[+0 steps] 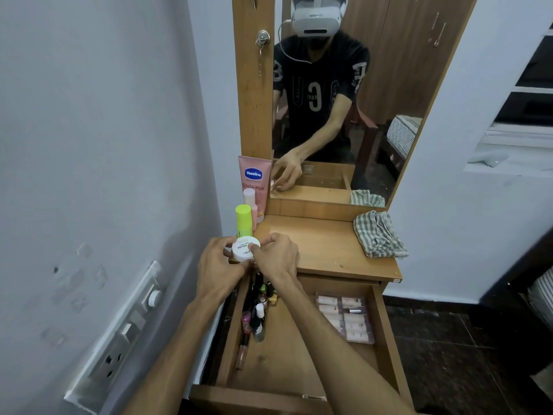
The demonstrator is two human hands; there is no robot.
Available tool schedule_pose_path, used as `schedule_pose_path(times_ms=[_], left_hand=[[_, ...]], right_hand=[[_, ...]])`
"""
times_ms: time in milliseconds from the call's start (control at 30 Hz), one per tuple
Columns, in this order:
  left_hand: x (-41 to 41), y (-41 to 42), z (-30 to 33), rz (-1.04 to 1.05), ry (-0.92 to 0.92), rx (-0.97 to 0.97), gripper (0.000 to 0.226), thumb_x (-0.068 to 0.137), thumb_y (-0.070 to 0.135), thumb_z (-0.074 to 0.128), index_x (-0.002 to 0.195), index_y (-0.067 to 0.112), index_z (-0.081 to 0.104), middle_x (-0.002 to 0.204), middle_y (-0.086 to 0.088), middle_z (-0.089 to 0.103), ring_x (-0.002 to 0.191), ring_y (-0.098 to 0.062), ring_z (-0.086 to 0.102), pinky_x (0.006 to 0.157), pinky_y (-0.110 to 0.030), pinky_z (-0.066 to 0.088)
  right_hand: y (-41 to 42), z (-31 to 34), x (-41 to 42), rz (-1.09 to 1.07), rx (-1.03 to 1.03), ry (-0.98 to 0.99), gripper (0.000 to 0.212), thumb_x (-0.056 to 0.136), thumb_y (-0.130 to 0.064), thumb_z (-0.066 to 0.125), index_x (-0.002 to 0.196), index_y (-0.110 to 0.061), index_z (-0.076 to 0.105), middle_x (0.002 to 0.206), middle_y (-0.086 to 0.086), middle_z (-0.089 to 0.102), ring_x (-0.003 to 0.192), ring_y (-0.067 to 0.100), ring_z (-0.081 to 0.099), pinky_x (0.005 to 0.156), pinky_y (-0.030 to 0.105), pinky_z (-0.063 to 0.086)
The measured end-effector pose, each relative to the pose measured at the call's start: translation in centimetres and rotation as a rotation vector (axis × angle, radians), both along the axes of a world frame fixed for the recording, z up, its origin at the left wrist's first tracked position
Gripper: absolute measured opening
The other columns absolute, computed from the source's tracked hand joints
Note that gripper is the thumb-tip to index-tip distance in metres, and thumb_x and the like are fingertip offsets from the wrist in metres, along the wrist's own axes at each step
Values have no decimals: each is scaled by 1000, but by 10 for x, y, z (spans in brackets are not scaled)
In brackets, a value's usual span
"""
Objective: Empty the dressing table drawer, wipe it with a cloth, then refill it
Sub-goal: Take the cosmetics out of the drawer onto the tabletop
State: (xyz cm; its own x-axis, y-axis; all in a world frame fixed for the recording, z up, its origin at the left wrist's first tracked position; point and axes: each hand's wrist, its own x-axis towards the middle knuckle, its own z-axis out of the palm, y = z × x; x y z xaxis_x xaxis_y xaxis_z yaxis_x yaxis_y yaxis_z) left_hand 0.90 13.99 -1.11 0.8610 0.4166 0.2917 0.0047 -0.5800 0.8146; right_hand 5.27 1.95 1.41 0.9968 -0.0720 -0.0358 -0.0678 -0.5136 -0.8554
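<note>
Head view looks down on a wooden dressing table [335, 253] with its drawer [386, 333] pulled open toward six o'clock. Both hands meet at the table's left front corner, around nine o'clock from the table's middle, holding a small round white jar [244, 250] between them. The left hand [217, 262] curls its fingers round the jar's left side; the right hand [276, 254] pinches its right edge with thumb and fingertips. Just past the jar, toward twelve o'clock, stand a bottle with a lime-green cap [243, 220], a small pink bottle [250, 205] and a pink lotion tube [254, 182] leaning against the mirror frame. A checked cloth [378, 233] lies crumpled at the table's back right, about two o'clock, well apart from the hands. Inside the drawer, a heap of small cosmetics bottles and tubes [257, 313] lies along the left side at nine o'clock, partly hidden by the right forearm, and a clear pack of pale tubes [347, 320] sits at the right, near three o'clock. The mirror [344, 115] reflects the person and the hands.
</note>
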Motion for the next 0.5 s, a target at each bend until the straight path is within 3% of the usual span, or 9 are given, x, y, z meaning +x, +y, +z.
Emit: schedule_pose_path(times_ms=[133,267,400,500], left_hand=[[-9,-3,-2,37,-41,-23,49,65,21,90,107,23,65,103,7,57,85,-6,58,68,-18,43],[-30,-11,-5,92,-85,-16,30,69,17,79,87,29,58,92,10,55,79,-4,56,65,-25,44],[-48,-19,-12,-12,15,103,24,65,10,72,67,27,55,75,10,58,68,-7,56,60,-29,45],[-62,-24,-17,-92,128,157,19,62,11,69,66,26,58,72,9,58,67,-8,57,60,-29,47]], right_hand=[[-14,5,-11,20,32,-12,13,84,-34,72,88,-22,74,93,0,78,96,26,70,82,29,50],[-37,1,-31,94,-6,-9,16,82,-26,66,67,-28,67,68,-7,69,80,20,70,72,25,46],[-55,-11,-52,187,-130,47,18,78,-25,66,61,-31,68,65,-11,68,79,15,71,70,24,48],[-65,-21,-71,281,-222,64,8,73,-28,69,68,-34,71,73,-11,73,83,13,72,73,25,53]])
